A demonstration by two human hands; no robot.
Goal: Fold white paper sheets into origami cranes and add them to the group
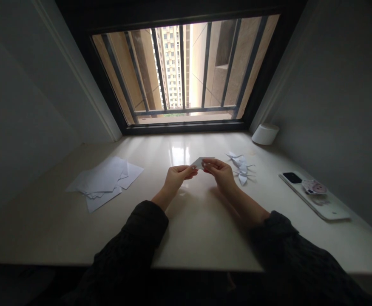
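Note:
Between my two hands, above the pale sill, is a small folded piece of paper (199, 162), white-grey with a pointed top edge. My left hand (180, 177) pinches its left side with thumb and fingers. On the other side my right hand (219, 171) grips it, fingers closed and partly covering it. Just right of my right hand lie several folded white paper cranes (242, 166) in a cluster. The paper's lower part is hidden behind my fingers.
A loose stack of white paper sheets (104, 178) lies at the left. To the right is a phone (315, 197) with a cartoon grip on its back. A white cylindrical object (265, 134) stands in the far right corner, near the barred window (186, 72). The sill's front edge (205, 268) runs below my forearms.

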